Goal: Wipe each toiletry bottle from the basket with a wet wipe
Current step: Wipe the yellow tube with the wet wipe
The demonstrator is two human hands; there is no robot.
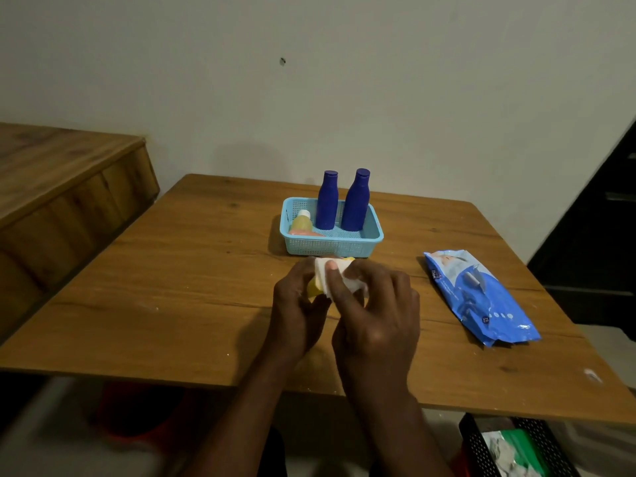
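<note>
Above the wooden table [179,277], my left hand [296,304] grips a small yellow bottle [314,287], mostly hidden by my fingers. A white wet wipe [323,273] is wrapped over the bottle, and my right hand [375,304] pinches it against the bottle with the thumb on top. Behind my hands stands a light blue basket [330,247]. In it two dark blue bottles [327,201] [356,201] stand upright, and a yellowish bottle with a white cap [302,223] leans at the left.
A blue pack of wet wipes [481,297] lies on the table to the right. A wooden cabinet [51,187] stands at the left. Below the table's front right edge sits a black perforated bin [481,449].
</note>
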